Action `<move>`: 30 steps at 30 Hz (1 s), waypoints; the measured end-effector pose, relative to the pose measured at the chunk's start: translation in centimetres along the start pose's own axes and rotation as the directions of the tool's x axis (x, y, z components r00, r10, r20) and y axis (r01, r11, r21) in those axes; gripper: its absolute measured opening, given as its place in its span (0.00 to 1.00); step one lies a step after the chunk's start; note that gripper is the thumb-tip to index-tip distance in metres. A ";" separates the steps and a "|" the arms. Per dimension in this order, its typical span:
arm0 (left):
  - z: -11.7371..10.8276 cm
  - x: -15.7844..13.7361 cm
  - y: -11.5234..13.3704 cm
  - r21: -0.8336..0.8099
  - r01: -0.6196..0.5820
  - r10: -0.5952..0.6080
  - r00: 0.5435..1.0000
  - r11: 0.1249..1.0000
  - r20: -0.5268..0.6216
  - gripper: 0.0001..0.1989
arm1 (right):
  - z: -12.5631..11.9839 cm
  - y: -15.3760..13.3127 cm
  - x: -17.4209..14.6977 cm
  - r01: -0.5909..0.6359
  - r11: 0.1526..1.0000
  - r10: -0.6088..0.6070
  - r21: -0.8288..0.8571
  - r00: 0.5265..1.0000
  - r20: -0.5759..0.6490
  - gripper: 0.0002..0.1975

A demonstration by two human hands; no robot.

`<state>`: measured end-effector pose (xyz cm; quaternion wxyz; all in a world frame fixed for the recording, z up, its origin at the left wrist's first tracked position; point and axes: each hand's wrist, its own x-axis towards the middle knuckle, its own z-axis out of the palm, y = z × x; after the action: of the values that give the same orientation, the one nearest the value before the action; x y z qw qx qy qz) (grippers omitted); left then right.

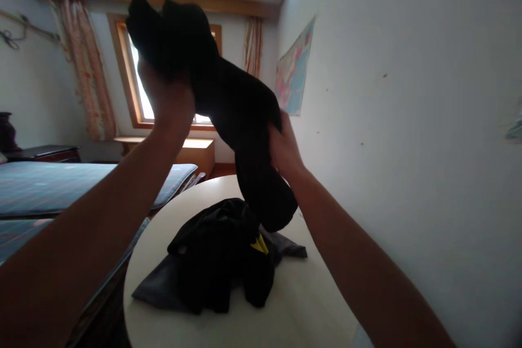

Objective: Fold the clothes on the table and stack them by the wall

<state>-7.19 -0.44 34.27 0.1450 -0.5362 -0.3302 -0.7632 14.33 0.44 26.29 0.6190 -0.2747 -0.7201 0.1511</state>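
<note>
Both hands hold up a black cloth garment (240, 103), bunched into a long bent shape; its exact kind does not show. My left hand (169, 95) grips its upper left part, fingers mostly hidden behind the fabric. Farther right and a bit lower, my right hand (285, 147) is closed on the garment's edge. The lower end of the cloth hangs over a heap of dark clothes (220, 255) on the round white table (302, 310). Black and grey fabric shows in that heap, with a small yellow patch (260, 244) at its right.
A bed with a blue plaid mattress (61, 182) stands to the left of the table. The white wall (408, 119) runs close along the right, with a map (297, 73) on it. At the back are a window (142, 87) and a low wooden cabinet (199, 152).
</note>
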 end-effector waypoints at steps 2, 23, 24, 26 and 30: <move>-0.8 -0.8 -0.1 -0.036 -0.008 0.010 0.997 0.999 0.078 0.19 | 0.8 0.5 -1.0 -0.157 0.985 0.143 0.077 0.977 0.159 0.28; -4.1 -24.3 -7.1 0.183 -0.232 -0.168 0.084 0.955 0.982 0.30 | -11.7 24.3 -18.3 -0.615 0.064 0.636 -0.786 0.632 -0.443 0.16; -4.0 -24.2 -6.8 0.171 -0.258 -0.157 0.073 0.951 0.985 0.29 | -11.8 24.3 -18.1 -0.628 0.080 0.616 -0.774 0.642 -0.457 0.16; -3.5 -23.9 -6.1 0.169 -0.288 -0.161 0.051 0.943 0.986 0.23 | -12.1 23.8 -17.2 -0.642 0.112 0.579 -0.759 0.663 -0.475 0.18; -2.6 -21.5 -5.8 0.222 -0.231 -0.225 0.012 0.947 0.974 0.22 | -13.6 21.5 -13.5 -0.624 0.222 0.441 -0.749 0.750 -0.494 0.21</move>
<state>-4.22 -0.72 12.06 -0.0432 -0.8850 -0.4532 -0.0979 33.17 8.18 5.93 0.3490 -0.7960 -0.4895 -0.0698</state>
